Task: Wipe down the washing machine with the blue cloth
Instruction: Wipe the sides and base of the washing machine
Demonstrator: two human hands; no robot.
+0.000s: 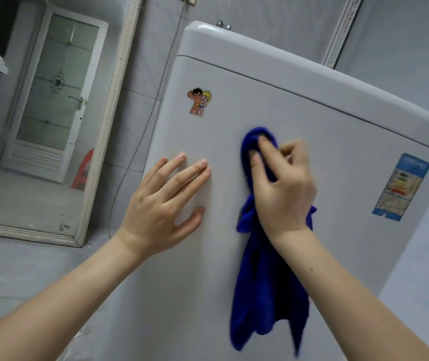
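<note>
Pale grey sheet metal fills most of the view: the smooth side panel of a white top-loading washing machine [286, 105], with a thin seam running under its rounded upper casing. The right hand [283, 194] holds a deep blue microfibre cloth [268, 295] against this panel. Its fingers are curled round the bunched upper part, with the fingertips pressing the wad to the metal, while the rest of the fabric hangs loose below the wrist. The left hand [161, 199] lies flat on the panel just beside the cloth, fingers straight and slightly spread, thumb out, holding nothing.

A small cartoon sticker of two figures [200, 101] sits high on the panel's left side, and a blue-bordered rectangular energy label [401, 187] is stuck near its right edge. A small chrome fitting [223, 24] shows above the machine's top.

Grey tiled wall [403, 35] rises behind. A thin grey cable [161, 89] drops down that wall along the machine's left edge. To the left a large mirror in a white ribbed frame [109, 121] leans against the tiles, its foot on the grey floor [13, 277]. Its glass reflects a white door with frosted panes [52, 95] and a red plastic stool [83, 168].
</note>
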